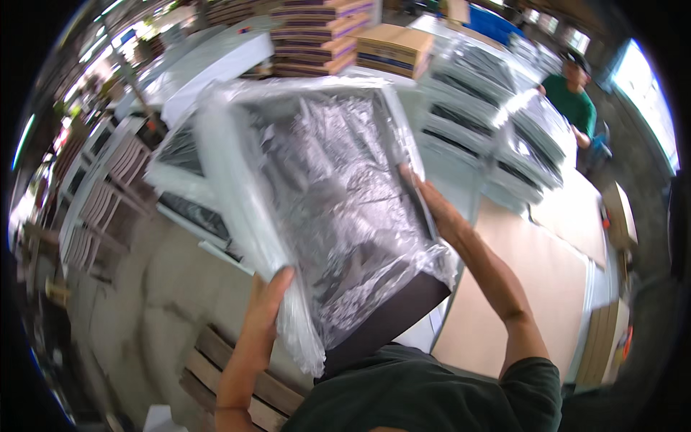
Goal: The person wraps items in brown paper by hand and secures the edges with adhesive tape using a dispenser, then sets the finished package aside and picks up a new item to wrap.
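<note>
A large dark rectangular piece (338, 187), covered in crinkled clear plastic, is tilted in front of me between both hands. White padding lines its left and upper rim, and its near corner shows a bare dark edge. My left hand (272, 301) is closed on the padded left side, low down, with the thumb on top. Along the right side my right hand (437, 209) grips the edge, its fingers partly under the plastic. The piece's exact kind cannot be made out. Behind it on the left are similar wrapped pieces (180, 153), partly covered by the one I hold.
Several wrapped dark pieces (497, 119) are stacked on a table to the right. A cardboard box (394, 49) and stacked flat cartons (313, 36) stand beyond. A brown board (515, 281) lies at my right, a slatted wooden pallet (209, 367) at lower left. A person in green (576, 101) stands far right.
</note>
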Motion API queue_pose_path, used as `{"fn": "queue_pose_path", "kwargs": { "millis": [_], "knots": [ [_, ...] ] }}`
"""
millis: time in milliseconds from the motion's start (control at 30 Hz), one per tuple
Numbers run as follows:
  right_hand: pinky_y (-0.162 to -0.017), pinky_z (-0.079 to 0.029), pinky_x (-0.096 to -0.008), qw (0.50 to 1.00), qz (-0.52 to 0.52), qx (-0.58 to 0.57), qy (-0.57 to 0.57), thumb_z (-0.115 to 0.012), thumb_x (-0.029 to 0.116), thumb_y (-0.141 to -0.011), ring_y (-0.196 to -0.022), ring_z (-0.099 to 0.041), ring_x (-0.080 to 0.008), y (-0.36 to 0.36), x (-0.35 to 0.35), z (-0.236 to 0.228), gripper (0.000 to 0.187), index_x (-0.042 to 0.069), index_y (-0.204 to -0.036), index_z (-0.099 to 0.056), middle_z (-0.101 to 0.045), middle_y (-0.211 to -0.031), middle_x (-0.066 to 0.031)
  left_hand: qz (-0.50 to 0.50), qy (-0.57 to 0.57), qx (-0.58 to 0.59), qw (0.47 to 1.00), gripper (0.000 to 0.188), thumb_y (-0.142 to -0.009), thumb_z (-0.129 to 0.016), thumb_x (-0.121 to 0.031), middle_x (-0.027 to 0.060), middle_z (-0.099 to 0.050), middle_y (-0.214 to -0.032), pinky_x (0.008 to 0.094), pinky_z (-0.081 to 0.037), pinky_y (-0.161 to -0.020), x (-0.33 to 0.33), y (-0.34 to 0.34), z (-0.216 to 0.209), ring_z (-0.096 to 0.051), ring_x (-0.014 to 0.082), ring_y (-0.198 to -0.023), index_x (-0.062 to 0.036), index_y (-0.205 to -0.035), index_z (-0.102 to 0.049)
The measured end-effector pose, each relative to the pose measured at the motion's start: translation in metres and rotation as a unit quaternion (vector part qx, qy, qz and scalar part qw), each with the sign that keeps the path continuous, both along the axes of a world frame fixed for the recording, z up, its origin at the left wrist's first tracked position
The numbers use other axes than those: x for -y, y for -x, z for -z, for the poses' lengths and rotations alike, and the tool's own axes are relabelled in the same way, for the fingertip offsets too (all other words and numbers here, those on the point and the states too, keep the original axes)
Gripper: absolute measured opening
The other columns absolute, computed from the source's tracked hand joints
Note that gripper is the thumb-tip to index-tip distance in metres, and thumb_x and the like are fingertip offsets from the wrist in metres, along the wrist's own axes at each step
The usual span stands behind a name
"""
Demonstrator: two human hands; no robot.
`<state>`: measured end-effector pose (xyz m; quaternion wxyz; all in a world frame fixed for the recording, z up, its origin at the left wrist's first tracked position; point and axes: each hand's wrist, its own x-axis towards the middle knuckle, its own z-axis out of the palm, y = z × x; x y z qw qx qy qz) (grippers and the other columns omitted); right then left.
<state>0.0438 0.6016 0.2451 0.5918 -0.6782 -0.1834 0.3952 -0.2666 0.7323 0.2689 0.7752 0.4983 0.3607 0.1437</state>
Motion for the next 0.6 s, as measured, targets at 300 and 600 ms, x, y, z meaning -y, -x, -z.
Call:
{"fn": "queue_pose_path", "kwargs": {
  "millis": [300, 600],
  "knots": [
    [-0.070, -0.046, -0.0315, 0.960, 0.241, 0.129, -0.062, -0.051, 0.055, -0.091, -0.087, -0.054, -0.0126, 0.016, 0.213, 0.049, 0.060, -0.001, -0.109, -0.057, -0.059, -0.092, -0.0063, 0.158, -0.121, 0.134, 0.971, 0.069, -0.069, -0.078, -0.015, 0.0102, -0.056, -0.118, 0.0359, -0.040, -0.098, 0.108, -0.067, 0.061, -0.053, 0.0223, -0.112, -0.0018, -0.129, -0.048],
    [-0.099, -0.040, -0.0399, 0.822, 0.423, 0.372, -0.082, -0.053, 0.058, -0.085, -0.116, -0.050, -0.0295, -0.005, 0.494, 0.113, 0.080, -0.009, -0.128, -0.044, -0.054, -0.121, -0.0195, 0.411, -0.172, 0.131, 0.886, 0.081, -0.063, -0.084, -0.017, 0.0103, -0.054, -0.122, 0.0374, -0.037, -0.102, 0.282, -0.204, 0.109, -0.051, 0.0243, -0.116, -0.0019, -0.132, -0.045]
  ]
}}
